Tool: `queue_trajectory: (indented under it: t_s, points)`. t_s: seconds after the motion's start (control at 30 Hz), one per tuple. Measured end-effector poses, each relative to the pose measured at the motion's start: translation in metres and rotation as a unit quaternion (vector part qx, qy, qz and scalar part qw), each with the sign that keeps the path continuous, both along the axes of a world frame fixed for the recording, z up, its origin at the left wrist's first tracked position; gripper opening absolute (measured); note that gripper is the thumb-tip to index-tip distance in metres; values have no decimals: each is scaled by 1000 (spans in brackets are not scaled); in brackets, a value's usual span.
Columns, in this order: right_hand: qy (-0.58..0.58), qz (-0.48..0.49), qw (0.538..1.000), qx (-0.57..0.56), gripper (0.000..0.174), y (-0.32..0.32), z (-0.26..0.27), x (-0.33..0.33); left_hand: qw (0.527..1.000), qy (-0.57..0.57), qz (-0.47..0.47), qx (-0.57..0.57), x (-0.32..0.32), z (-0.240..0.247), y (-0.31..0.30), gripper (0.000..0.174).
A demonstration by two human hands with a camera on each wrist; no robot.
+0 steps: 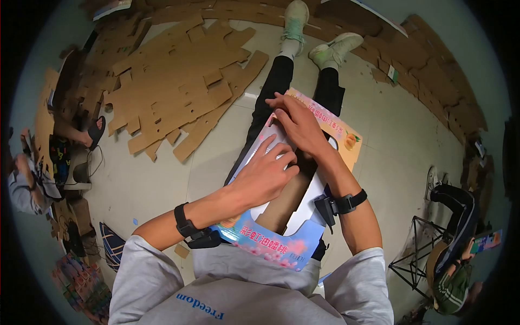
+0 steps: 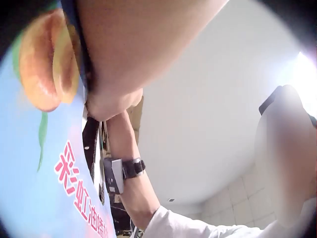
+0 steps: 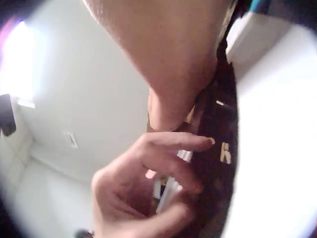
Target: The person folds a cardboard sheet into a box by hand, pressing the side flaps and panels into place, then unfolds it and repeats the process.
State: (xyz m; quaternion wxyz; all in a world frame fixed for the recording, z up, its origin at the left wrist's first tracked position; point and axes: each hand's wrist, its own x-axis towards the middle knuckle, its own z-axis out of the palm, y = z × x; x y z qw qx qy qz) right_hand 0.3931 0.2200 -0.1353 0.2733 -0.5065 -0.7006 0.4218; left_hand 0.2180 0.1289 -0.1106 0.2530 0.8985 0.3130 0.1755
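A pink, blue and orange printed cardboard box (image 1: 349,132) with an open middle lies across the person's legs. The left hand (image 1: 265,173) is over its left inner side, fingers spread and bent; the right wrist view shows this hand (image 3: 143,183) with nothing visible between its fingers. At the far left corner the right hand (image 1: 298,122) bends its fingers over the box edge, their tips partly hidden. White inner panels (image 1: 306,206) line the opening. In the left wrist view the printed side of the box (image 2: 54,144) fills the left.
Flattened brown cardboard sheets (image 1: 173,81) are piled on the floor ahead, left. More cardboard (image 1: 428,65) lines the far right. A seated person (image 1: 27,184) is at the left edge, another (image 1: 455,271) at the right beside a black metal frame (image 1: 414,260).
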Motion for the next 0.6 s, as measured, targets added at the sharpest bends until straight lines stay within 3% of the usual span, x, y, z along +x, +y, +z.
queue_trajectory:
  t_s: [0.17,0.27,0.3,0.47,0.57,0.6]
  points:
    - [-120,53,984,122,33,15,-18,-4,1000,-20,17,-13,-1,1,3,22]
    - [-194,100,968,126,35,21,-23,-10,999,-25,30,-23,-2,4,5,22]
    - [-265,111,944,161,37,19,-27,-15,998,-20,33,-46,-3,5,7,22]
    - [-293,101,934,176,44,-5,-36,4,994,-13,3,-107,-15,3,2,28]
    - [-248,90,955,139,44,-9,-34,18,985,-47,80,-148,-41,2,7,43]
    - [-225,91,962,123,44,-8,-29,25,971,-57,94,-214,-44,3,7,46]
